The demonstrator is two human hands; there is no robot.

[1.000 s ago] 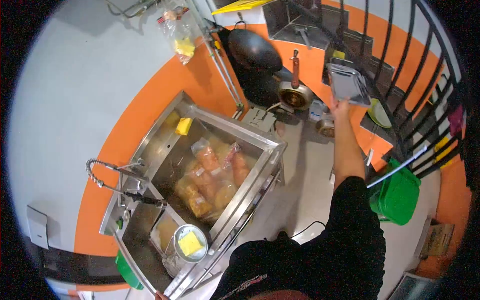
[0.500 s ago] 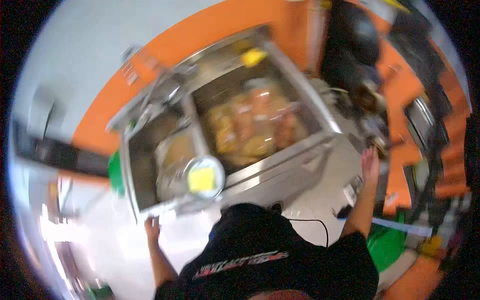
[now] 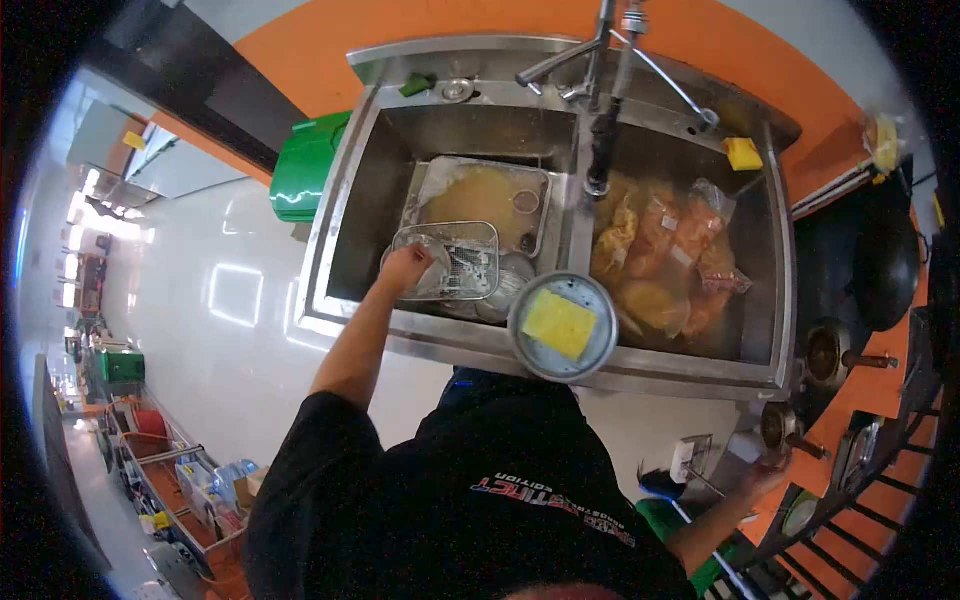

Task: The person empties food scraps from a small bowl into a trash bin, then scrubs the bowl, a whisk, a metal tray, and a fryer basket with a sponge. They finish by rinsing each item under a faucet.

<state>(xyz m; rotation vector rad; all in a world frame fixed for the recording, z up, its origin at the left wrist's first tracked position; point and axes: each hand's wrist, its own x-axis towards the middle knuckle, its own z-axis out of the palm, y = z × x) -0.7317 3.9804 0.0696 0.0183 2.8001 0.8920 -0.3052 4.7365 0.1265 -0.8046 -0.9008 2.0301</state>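
My left hand is over the left basin of the steel sink, its fingers closed at a clear round dish or lid by a wire basket. Behind the basket lies a tray with brownish liquid. Far to the right and low, my right hand reaches beside the orange counter; its fingers are too dim to read. A round metal bowl with a yellow sponge sits on the sink's front rim. Bagged food lies in water in the right basin.
A faucet rises behind the sink's divider. Yellow cloth lies on the back right ledge. A green bin stands left of the sink. Round burners and a dark wok are at the right.
The view has swung round, and the sink now appears more level and farther right. My left hand has moved from outside the sink's corner into the left basin. My right hand appears lower.
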